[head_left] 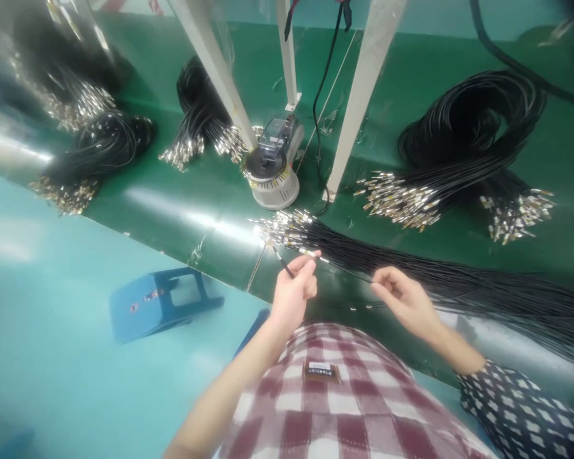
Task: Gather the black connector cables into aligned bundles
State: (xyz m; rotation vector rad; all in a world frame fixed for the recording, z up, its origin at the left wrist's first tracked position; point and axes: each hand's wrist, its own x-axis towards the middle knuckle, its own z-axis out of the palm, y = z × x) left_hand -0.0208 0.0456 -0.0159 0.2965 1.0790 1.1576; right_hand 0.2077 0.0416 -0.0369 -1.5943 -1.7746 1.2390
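Note:
My left hand (294,290) is closed around a thin black stick-like tool (283,262); its tip points up and left, and I cannot make out its exact kind. Beside the left fingertips is the metal connector (323,259) of a single black cable (347,272). My right hand (404,296) pinches that cable between thumb and fingers, some way behind the connector. Just beyond both hands lies a long bundle of black cables (402,258), its many silvery connector ends (287,228) fanned out at the left.
On the green bench (172,223) stands a round grey-white machine (272,172) between pale metal legs (363,89). Coiled cable bundles lie at the right (473,127), behind (196,95) and left (105,143). A blue stool (143,303) is on the floor. More loose connectors (368,306) lie near me.

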